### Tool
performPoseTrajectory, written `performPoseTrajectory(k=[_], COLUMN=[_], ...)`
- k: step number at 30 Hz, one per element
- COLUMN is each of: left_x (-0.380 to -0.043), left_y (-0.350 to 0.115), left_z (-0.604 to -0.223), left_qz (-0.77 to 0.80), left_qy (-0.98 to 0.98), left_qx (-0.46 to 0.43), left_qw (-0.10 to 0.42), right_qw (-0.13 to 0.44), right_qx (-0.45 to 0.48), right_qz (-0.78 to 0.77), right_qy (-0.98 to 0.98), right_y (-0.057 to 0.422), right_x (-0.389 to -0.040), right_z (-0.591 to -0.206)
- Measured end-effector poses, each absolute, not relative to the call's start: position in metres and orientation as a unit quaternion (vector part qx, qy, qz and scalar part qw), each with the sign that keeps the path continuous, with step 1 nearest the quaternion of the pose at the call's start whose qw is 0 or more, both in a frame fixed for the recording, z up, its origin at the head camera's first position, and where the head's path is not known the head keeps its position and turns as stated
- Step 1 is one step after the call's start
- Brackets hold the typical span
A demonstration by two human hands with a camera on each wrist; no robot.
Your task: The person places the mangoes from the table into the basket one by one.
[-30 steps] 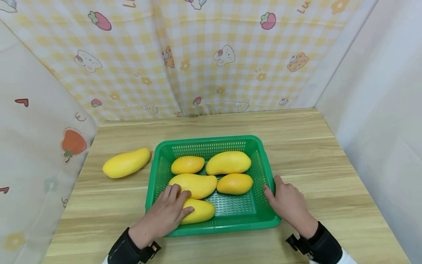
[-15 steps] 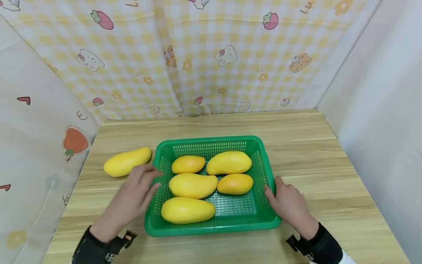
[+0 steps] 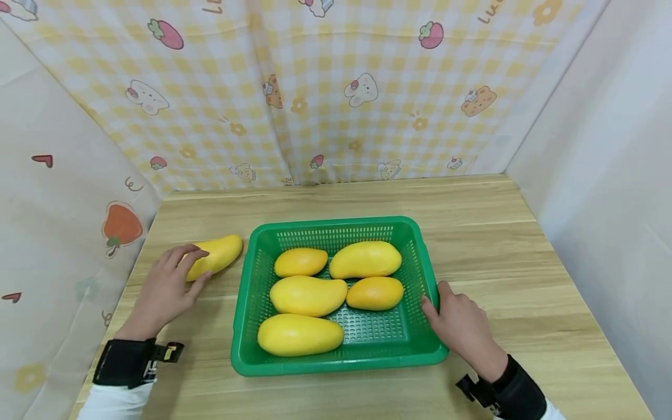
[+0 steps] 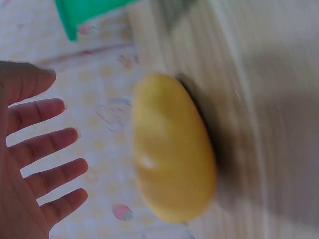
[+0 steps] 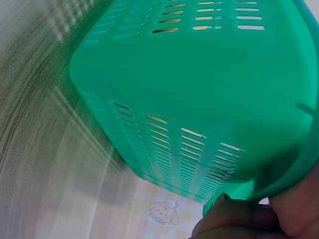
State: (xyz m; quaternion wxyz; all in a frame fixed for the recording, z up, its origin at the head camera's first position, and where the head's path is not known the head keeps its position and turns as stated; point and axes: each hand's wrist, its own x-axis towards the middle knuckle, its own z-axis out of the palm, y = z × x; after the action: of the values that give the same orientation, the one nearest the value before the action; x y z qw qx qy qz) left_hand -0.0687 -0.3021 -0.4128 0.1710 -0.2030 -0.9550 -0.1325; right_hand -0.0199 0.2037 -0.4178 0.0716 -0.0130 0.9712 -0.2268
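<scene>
A lone yellow mango (image 3: pixel 226 249) lies on the table left of the green basket (image 3: pixel 346 366). My left hand (image 3: pixel 163 286) is over its near end and hides part of it. In the left wrist view, the fingers are spread and fairly straight, apart from the mango (image 4: pixel 172 149). My right hand (image 3: pixel 464 326) grips the basket's right rim, thumb on the inside and fingers outside. The right wrist view shows that hand (image 5: pixel 239 219) curled at the rim of the basket (image 5: pixel 199 74). Inside the basket lie several mangoes, one long yellow mango (image 3: pixel 300 335) nearest the front wall.
Wood-grain table (image 3: pixel 472 216) extends around the basket. A yellow checked cloth (image 3: pixel 325 116) hangs behind its back edge. White cloths stand along the left side (image 3: pixel 63 233) and right side (image 3: pixel 604 175).
My left hand has left the front mango in the basket and moved left, out over the rim, to the mango on the table. My right hand keeps its grip on the rim.
</scene>
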Motion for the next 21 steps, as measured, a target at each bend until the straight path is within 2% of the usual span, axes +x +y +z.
performPoseTrajectory(k=[15, 21], left_x=[-0.076, -0.071], left_y=[-0.32, -0.317], left_z=[-0.436, -0.431], left_qz=[-0.111, -0.086], left_qy=[-0.987, -0.99], left_qx=[-0.079, -0.055], left_qw=[0.088, 0.096], right_qw=[0.067, 0.068], right_qx=[-0.016, -0.013], right_qz=[-0.224, -0.222], right_qy=[0.972, 0.973], right_y=[0.204, 0.204], right_x=[-0.021, -0.021], right_z=[-0.419, -0.419])
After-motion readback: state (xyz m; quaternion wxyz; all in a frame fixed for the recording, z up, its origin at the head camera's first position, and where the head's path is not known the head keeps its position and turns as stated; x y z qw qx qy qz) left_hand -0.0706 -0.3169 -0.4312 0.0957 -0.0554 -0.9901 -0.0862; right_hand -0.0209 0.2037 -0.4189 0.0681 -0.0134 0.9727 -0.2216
